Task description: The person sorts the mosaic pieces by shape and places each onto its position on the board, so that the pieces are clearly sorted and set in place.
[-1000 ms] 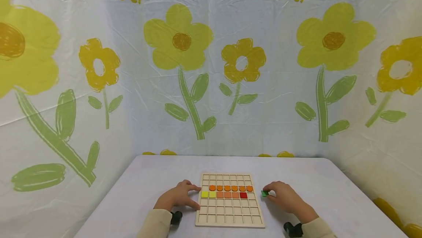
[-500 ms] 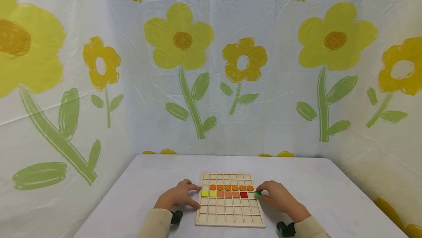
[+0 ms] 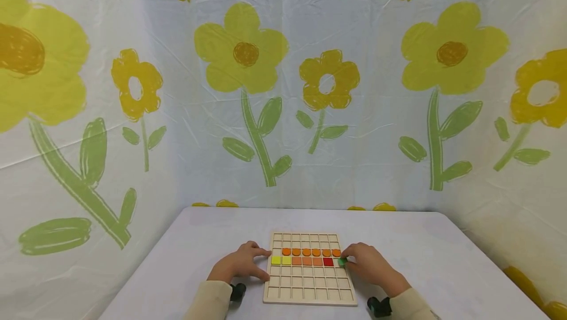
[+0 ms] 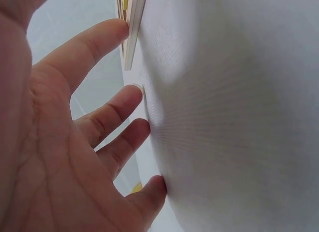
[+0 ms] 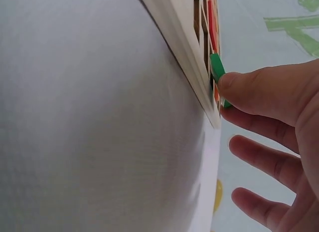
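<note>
A wooden grid board (image 3: 310, 294) lies on the table. One of its rows carries orange discs (image 3: 306, 252); the row nearer me has two yellow squares (image 3: 281, 260), three salmon squares (image 3: 307, 261) and a red square (image 3: 328, 262). With thumb and index finger my right hand (image 3: 369, 263) pinches a green square tile (image 5: 218, 68), tilted over the last cell at the right end of the squares' row. On the board's left edge rest the thumb and index finger of my left hand (image 3: 241, 263), spread apart; its other fingertips touch the table in the left wrist view.
The white table (image 3: 212, 231) extends around the board on all sides. Behind and beside it hangs a flower-printed cloth (image 3: 376, 162). A dark wrist mount (image 3: 379, 306) sits under each wrist.
My right hand has moved left with the green tile, from beside the board to over its right-hand column. The left hand has stayed at the board's left edge.
</note>
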